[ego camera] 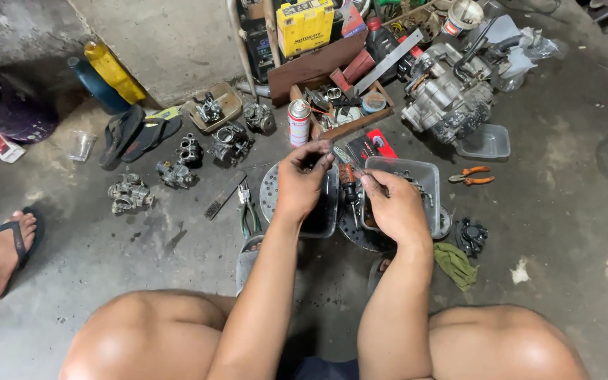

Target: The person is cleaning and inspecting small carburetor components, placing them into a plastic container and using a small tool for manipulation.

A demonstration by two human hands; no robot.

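Stained grey concrete floor (564, 211), pale rough concrete wall (170, 35) at top left — dim, flat workshop light

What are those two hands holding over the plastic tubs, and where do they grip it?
The left hand pinches a small dark part at its fingertips. The right hand grips a thin grey metal tool by its lower end.
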